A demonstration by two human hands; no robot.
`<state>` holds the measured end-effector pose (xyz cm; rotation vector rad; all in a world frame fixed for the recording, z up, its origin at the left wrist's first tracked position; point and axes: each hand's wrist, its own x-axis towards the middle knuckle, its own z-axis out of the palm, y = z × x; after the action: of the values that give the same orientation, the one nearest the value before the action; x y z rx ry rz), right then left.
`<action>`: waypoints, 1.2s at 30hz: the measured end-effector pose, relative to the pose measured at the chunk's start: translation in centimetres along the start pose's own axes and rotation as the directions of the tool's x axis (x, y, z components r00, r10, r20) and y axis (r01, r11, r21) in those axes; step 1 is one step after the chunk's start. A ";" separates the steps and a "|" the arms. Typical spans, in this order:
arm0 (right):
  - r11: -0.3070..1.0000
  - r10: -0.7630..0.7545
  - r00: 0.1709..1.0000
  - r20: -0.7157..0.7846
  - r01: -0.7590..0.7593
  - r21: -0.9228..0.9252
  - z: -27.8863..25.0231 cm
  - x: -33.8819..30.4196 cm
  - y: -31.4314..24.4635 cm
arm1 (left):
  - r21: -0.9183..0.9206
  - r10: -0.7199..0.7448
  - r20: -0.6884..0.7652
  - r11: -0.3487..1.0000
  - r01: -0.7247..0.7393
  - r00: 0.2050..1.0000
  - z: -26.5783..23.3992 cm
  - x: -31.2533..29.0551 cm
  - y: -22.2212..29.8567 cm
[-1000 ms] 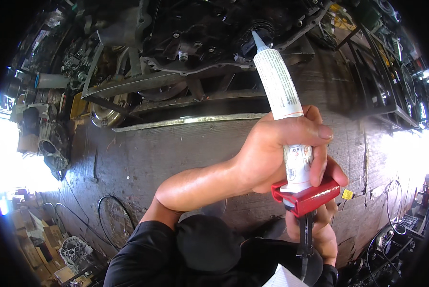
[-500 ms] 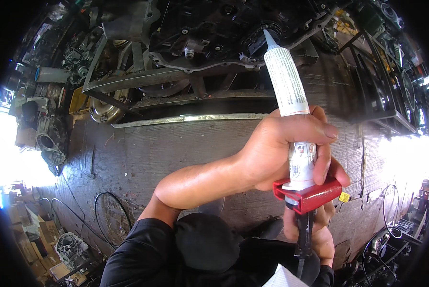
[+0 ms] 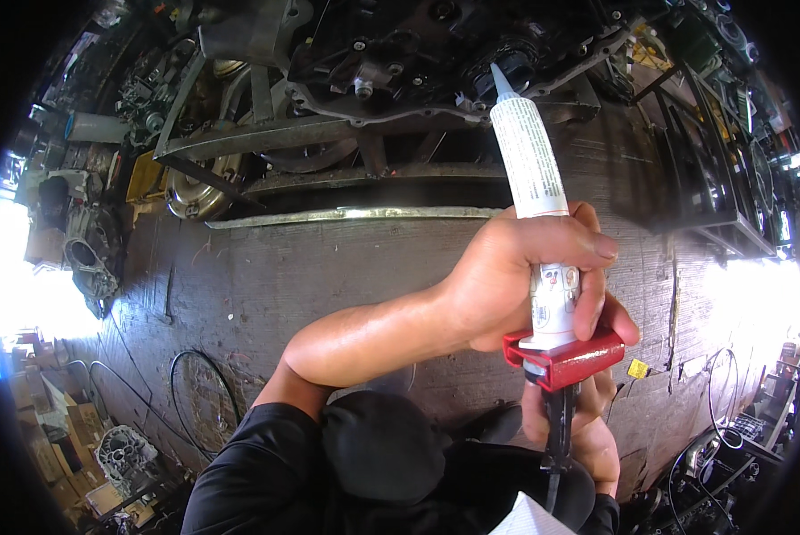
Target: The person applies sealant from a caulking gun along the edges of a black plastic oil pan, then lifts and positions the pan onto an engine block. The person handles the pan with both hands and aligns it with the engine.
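a head-worn fisheye looks down close over the left hand (image 3: 503,275).

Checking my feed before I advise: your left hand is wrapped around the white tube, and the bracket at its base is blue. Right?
Not blue: the head view shows the bracket is red. Your left hand is wrapped around the white tube.

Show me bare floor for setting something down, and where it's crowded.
Bare floor lies between the metal strip and left forearm; another patch between the left hand and metal rack. The left side is crowded: gearbox housings, cardboard boxes.
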<state>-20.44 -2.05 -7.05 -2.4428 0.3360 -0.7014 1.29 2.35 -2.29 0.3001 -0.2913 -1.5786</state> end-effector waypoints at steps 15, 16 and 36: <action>0.995 -0.021 0.998 -0.061 0.026 0.092 1.3 -0.4 0.3 | 0.054 0.057 -0.044 0.997 -0.054 0.997 -1.3 -0.4 -0.7; 0.997 -0.012 0.998 -0.060 0.016 0.072 1.5 -0.7 0.4 | 0.072 0.049 -0.059 0.996 -0.045 0.997 -1.4 -0.4 -0.8; 0.993 -0.067 0.992 -0.104 0.076 0.088 3.4 -1.3 2.3 | -0.070 0.051 0.022 0.996 -0.050 0.998 -4.5 -0.5 -1.8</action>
<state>-19.79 -1.82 -11.31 -2.3476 0.2505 -0.8545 1.31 2.91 -7.10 0.2183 -0.2597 -1.5398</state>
